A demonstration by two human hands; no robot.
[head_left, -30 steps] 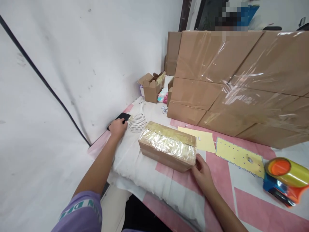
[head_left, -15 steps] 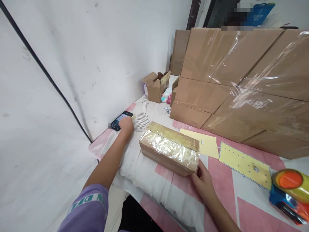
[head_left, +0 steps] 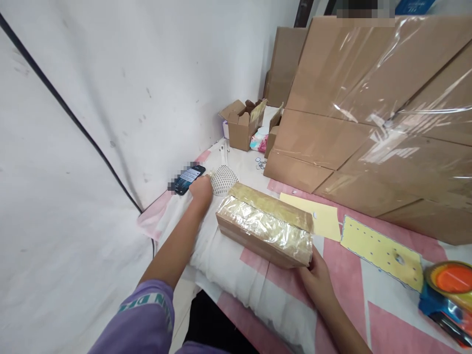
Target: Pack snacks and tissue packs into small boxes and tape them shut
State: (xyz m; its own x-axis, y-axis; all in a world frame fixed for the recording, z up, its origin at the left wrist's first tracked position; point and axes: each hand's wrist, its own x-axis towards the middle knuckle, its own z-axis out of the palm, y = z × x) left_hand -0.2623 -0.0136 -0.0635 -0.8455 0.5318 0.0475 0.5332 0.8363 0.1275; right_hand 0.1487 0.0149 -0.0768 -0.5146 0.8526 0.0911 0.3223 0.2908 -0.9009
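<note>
A long cardboard box (head_left: 263,228) with shiny clear tape over its top lies on the padded cloth in front of me. My right hand (head_left: 317,273) grips its near right corner, some fingers hidden behind and under it. My left hand (head_left: 202,189) is closed, its fingers curled beside the right edge of a lit phone (head_left: 189,179). A small yellowish scrap shows by those fingers; whether they hold it is unclear. Just right of that hand lies a white perforated scoop (head_left: 224,179), its handle pointing away.
Large film-wrapped cardboard (head_left: 368,132) stands along the back right. A small open carton (head_left: 241,130) sits by the wall. Yellow sheets (head_left: 381,250) lie right of the box, near a tape roll (head_left: 452,278) on a blue item. A black cable (head_left: 73,115) crosses the white wall.
My left hand has drawn back from the phone's screen to its right edge. My right hand stays on the box. The whole view has shifted slightly.
</note>
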